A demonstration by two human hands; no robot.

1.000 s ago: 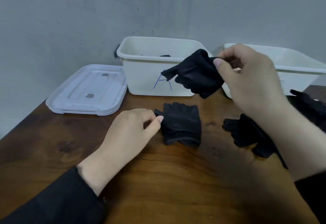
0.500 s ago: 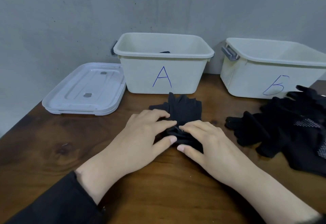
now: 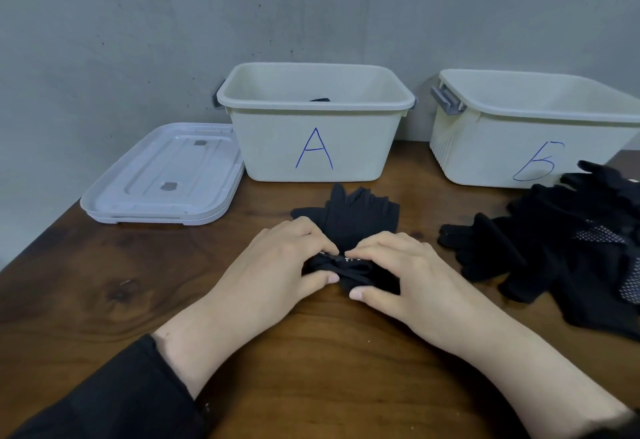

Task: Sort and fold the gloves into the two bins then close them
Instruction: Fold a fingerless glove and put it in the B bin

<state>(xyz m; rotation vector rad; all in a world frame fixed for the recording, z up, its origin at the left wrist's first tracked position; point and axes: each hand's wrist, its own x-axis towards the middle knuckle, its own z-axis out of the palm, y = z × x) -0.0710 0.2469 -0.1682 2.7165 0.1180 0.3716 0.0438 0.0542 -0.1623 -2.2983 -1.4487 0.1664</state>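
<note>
A black glove pair [image 3: 349, 217] lies on the wooden table in front of bin A [image 3: 313, 148], fingers pointing toward the bin. My left hand [image 3: 277, 265] and my right hand [image 3: 398, 269] both pinch its bunched cuff end between thumb and fingers. Bin A stands open with a dark glove [image 3: 320, 100] barely showing inside. Bin B [image 3: 502, 148] stands open at the right. A heap of black gloves [image 3: 561, 248], some with dotted palms, lies right of my hands.
Two stacked white lids [image 3: 162, 179] lie left of bin A. A grey wall runs close behind the bins. The table's left edge slants in at the lower left.
My right hand brought the lifted glove down onto the one on the table. Both hands then closed on the cuff end and bunched it up.
</note>
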